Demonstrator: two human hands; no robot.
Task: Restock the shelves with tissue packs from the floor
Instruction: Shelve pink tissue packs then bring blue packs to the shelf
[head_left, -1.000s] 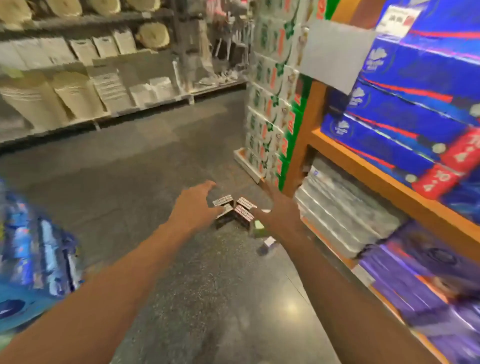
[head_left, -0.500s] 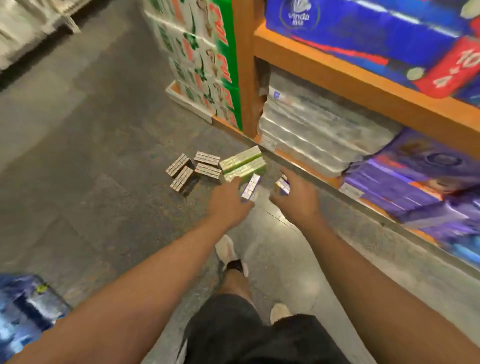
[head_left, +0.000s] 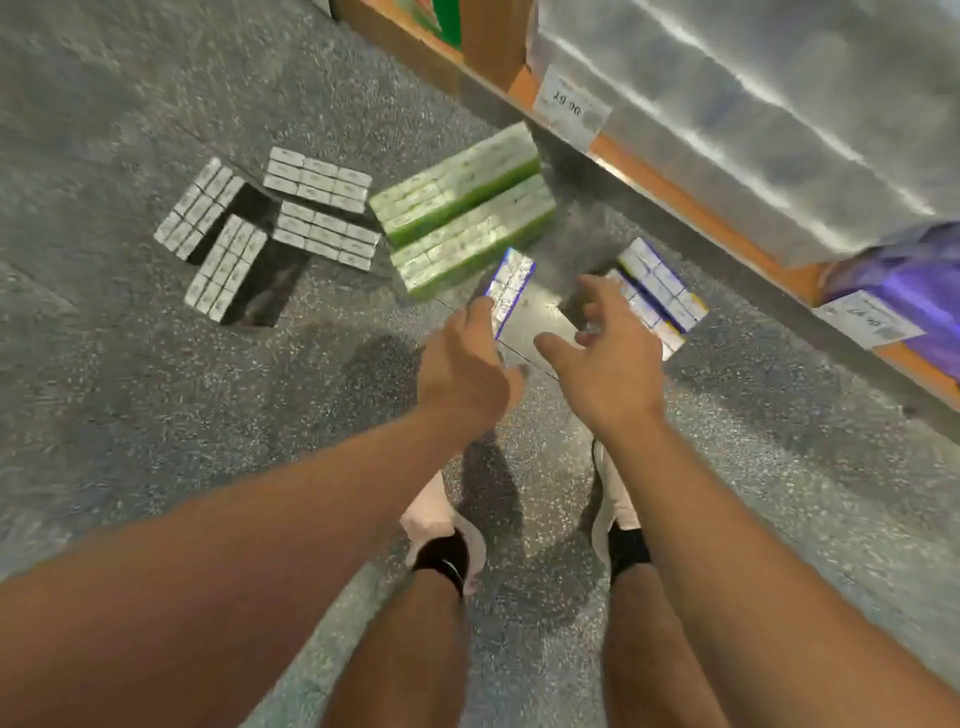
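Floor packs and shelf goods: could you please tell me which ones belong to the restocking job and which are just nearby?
For the job:
- blue-edged tissue pack at the left hand
- blue-edged pair of packs beyond the open right hand
- two long green packs
- four grey-white packs
- orange wooden shelf

Just nearby:
- clear-wrapped silver bundles
- purple wrapped goods
- white price labels

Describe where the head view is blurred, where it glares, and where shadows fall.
Head view: motion blur smears the clear-wrapped packs on the shelf and the purple packs; a glare patch shines on the floor between the hands; dark shadows lie beside the grey tissue packs and around the shoes.
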